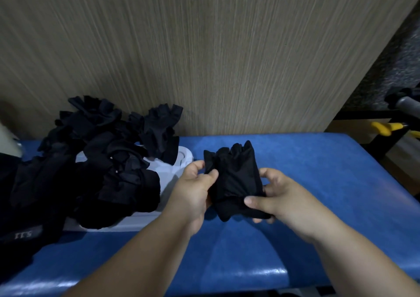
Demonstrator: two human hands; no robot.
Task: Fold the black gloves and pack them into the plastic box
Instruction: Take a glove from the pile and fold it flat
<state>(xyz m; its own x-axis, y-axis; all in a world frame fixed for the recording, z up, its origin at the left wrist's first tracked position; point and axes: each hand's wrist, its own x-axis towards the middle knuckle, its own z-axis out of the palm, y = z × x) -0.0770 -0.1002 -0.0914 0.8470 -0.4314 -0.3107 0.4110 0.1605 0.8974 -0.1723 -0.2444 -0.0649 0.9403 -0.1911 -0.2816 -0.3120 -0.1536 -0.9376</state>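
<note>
Both hands pinch one black glove (pixel 234 178) just right of the plastic box (pixel 185 155): my left hand (pixel 195 183) on its side edge, my right hand (pixel 277 196) at the cuff. I fear the limp cloth slips unfolded; the box already looks heaped.

A small workshop or packing room is suggested. A blue padded bench (pixel 318 171) is set against a wood-grain panel (pixel 204 58), and black gloves (pixel 102 160) are heaped in bulk over a white plastic container (pixel 181 158). At the right edge, what may be a yellow-handled tool (pixel 384 128) is seen by a dark metal frame (pixel 363 114), above speckled flooring (pixel 397 69).
</note>
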